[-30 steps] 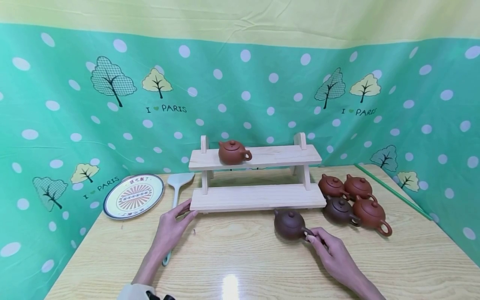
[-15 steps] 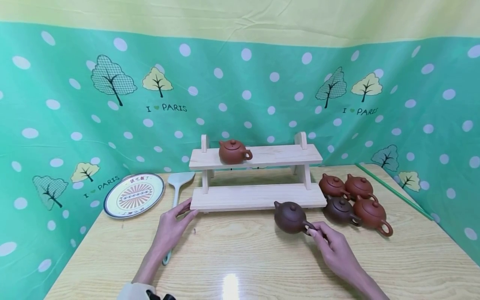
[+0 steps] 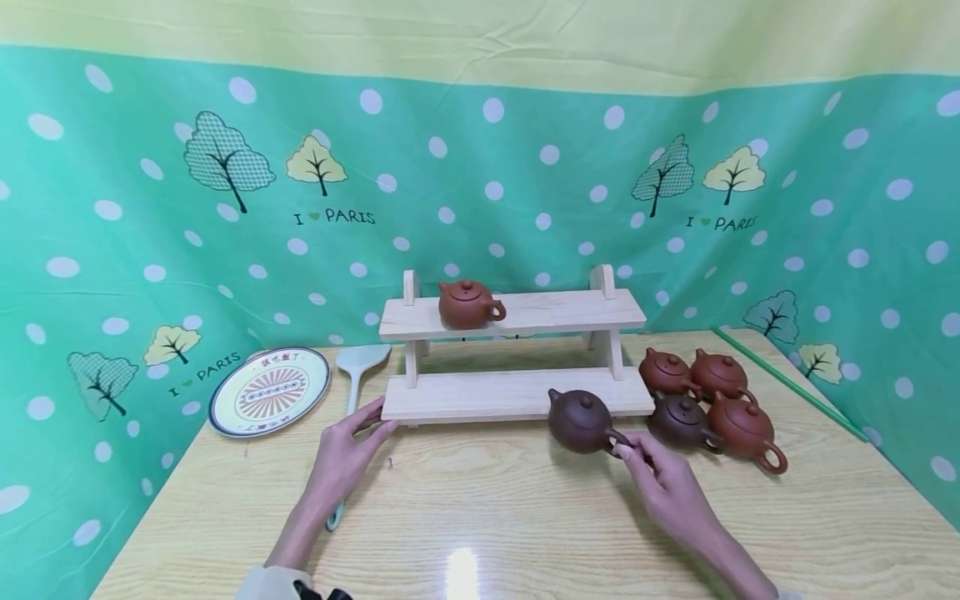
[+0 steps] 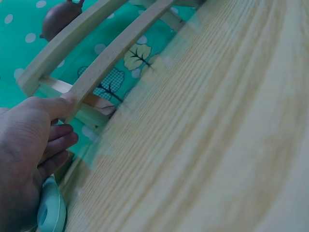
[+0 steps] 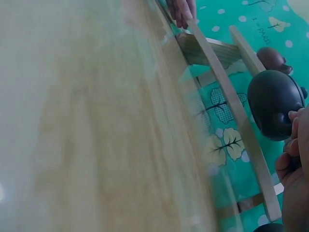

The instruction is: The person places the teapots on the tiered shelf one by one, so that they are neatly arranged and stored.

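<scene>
A dark brown teapot hangs in front of the lower board of the wooden two-tier shelf, its spout toward the left. My right hand pinches it by the handle; in the right wrist view the underside of the dark teapot shows clear of the table. My left hand holds the left front corner of the lower board, thumb at the front edge. The left wrist view shows the thumb of that left hand against the board's end. A reddish-brown teapot stands on the upper board, left of its middle.
Right of the shelf several teapots cluster: reddish-brown ones and another dark one. Beyond them lies a green stick. At the left are a patterned plate and a pale spatula, its handle passing under my left forearm.
My right hand has raised the dark teapot from low over the table in front of the shelf to about the lower board's height. My left hand stays at the shelf corner.
</scene>
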A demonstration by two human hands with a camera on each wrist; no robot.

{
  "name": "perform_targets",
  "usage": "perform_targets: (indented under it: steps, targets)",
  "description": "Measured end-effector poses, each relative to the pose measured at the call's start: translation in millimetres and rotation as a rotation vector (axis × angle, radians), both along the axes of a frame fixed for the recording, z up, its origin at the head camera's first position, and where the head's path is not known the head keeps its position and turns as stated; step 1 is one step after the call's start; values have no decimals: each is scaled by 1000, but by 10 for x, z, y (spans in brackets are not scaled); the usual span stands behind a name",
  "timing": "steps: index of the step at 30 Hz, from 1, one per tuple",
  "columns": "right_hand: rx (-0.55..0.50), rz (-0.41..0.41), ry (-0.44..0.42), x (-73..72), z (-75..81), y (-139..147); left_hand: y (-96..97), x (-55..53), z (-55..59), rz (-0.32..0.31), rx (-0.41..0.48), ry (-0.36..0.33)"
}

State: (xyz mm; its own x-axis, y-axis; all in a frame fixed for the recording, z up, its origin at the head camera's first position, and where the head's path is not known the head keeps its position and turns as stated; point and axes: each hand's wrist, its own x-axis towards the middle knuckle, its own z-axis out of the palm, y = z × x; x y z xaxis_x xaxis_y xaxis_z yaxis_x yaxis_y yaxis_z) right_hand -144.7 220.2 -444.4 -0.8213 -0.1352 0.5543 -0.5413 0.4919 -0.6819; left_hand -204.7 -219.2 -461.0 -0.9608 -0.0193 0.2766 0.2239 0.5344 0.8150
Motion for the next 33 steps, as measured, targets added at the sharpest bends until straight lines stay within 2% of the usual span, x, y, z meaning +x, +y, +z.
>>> perform_targets:
  steps: [12,21,33]
  targets:
    - [-29,-2,-4,-105,89,-42,10,-4,-11,0,-5,6]
    - [-6,-6,73,-241,154,-58,2,-2,-6,-2,-13,8]
    - [-26,-3,84,-370,271,-127,0,-1,-1,-2,-5,3]
